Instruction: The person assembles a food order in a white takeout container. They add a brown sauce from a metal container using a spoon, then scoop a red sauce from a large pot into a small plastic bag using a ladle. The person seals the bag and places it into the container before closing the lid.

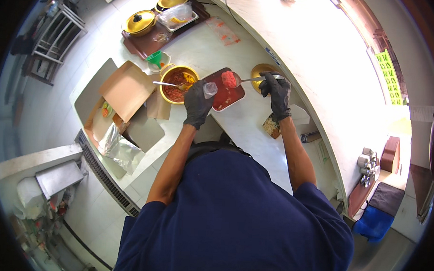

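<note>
Right hand (276, 93) fingers closed on spoon (250, 80), handle running left from them, red load at far tip. Left hand (197, 104) fingers pinched clear small bag (210, 89), just below-left of that load, above red tray (228, 95) on bench (246, 127).
</note>
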Demonstrator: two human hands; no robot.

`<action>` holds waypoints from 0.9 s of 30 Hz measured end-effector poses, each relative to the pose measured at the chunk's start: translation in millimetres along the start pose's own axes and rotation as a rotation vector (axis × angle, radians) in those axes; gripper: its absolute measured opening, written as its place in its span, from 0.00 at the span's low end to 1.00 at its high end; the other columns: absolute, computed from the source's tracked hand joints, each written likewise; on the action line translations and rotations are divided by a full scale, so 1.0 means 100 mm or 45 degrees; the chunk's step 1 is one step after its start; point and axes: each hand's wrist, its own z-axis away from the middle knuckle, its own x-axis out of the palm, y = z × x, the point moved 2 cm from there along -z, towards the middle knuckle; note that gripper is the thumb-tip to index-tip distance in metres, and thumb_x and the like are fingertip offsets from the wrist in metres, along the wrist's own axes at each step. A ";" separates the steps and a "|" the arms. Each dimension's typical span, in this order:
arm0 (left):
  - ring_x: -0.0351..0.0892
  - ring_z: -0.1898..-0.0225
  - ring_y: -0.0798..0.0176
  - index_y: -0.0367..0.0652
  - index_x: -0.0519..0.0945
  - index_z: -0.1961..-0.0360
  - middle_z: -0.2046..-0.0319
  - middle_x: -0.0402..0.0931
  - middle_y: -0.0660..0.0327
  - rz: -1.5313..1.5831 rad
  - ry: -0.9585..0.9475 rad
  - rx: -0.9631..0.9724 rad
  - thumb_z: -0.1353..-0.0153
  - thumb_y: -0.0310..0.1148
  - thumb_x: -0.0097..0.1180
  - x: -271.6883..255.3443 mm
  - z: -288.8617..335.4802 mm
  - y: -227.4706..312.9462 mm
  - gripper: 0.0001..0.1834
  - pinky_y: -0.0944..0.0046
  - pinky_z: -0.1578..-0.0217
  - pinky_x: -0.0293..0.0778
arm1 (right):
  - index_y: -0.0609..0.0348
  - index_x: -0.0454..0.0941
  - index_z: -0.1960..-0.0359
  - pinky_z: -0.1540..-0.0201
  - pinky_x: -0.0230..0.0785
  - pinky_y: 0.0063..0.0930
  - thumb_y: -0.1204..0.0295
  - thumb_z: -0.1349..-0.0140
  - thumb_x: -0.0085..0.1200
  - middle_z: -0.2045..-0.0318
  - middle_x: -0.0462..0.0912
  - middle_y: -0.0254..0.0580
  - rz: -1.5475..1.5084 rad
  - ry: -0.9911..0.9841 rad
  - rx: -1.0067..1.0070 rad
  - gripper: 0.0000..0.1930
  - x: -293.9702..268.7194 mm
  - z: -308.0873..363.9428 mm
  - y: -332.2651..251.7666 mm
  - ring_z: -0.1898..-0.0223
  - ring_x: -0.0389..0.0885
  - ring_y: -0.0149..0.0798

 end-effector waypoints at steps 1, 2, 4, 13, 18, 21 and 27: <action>0.79 0.61 0.47 0.43 0.76 0.59 0.65 0.78 0.53 -0.039 -0.009 -0.005 0.50 0.40 0.66 0.05 -0.03 0.03 0.20 0.50 0.63 0.73 | 0.65 0.81 0.67 0.82 0.66 0.21 0.70 0.35 0.55 0.82 0.80 0.40 0.016 0.059 0.057 0.09 0.04 0.02 -0.11 0.84 0.75 0.28; 0.78 0.62 0.48 0.44 0.76 0.59 0.66 0.77 0.54 -0.142 -0.001 0.002 0.51 0.40 0.66 0.10 -0.05 0.06 0.20 0.50 0.63 0.71 | 0.65 0.81 0.68 0.82 0.66 0.21 0.70 0.36 0.55 0.82 0.80 0.40 0.046 0.084 0.076 0.09 0.07 0.05 -0.18 0.85 0.75 0.28; 0.77 0.62 0.51 0.47 0.75 0.60 0.67 0.76 0.57 -0.350 0.015 0.016 0.51 0.40 0.64 0.20 -0.07 0.12 0.19 0.50 0.63 0.69 | 0.64 0.81 0.69 0.83 0.66 0.21 0.70 0.37 0.55 0.82 0.80 0.40 0.105 0.132 0.118 0.09 0.10 0.10 -0.27 0.85 0.75 0.28; 0.72 0.60 0.56 0.52 0.73 0.57 0.65 0.72 0.62 -0.657 -0.026 0.378 0.55 0.40 0.62 0.35 -0.10 0.20 0.21 0.53 0.59 0.62 | 0.65 0.78 0.74 0.84 0.67 0.22 0.72 0.38 0.53 0.84 0.79 0.41 0.361 -0.117 0.185 0.10 0.22 -0.08 -0.44 0.85 0.76 0.29; 0.72 0.60 0.56 0.52 0.73 0.57 0.64 0.72 0.61 -0.401 -0.127 0.435 0.58 0.39 0.66 0.43 -0.07 0.30 0.24 0.53 0.59 0.62 | 0.65 0.78 0.73 0.84 0.67 0.22 0.69 0.37 0.53 0.85 0.79 0.40 0.488 -0.285 0.241 0.11 0.35 -0.30 -0.38 0.85 0.76 0.28; 0.72 0.58 0.53 0.49 0.73 0.56 0.62 0.72 0.59 -0.210 -0.122 0.414 0.59 0.36 0.68 0.46 -0.05 0.27 0.26 0.52 0.59 0.65 | 0.66 0.77 0.75 0.83 0.68 0.23 0.70 0.39 0.53 0.84 0.79 0.40 0.574 -0.318 0.198 0.11 0.52 -0.32 -0.52 0.84 0.77 0.29; 0.74 0.52 0.46 0.41 0.73 0.52 0.56 0.75 0.53 0.391 -0.154 0.274 0.56 0.28 0.65 0.47 -0.05 0.30 0.26 0.53 0.51 0.71 | 0.65 0.77 0.77 0.82 0.68 0.24 0.71 0.41 0.53 0.85 0.76 0.38 0.633 -0.327 0.070 0.11 0.66 -0.35 -0.68 0.85 0.75 0.28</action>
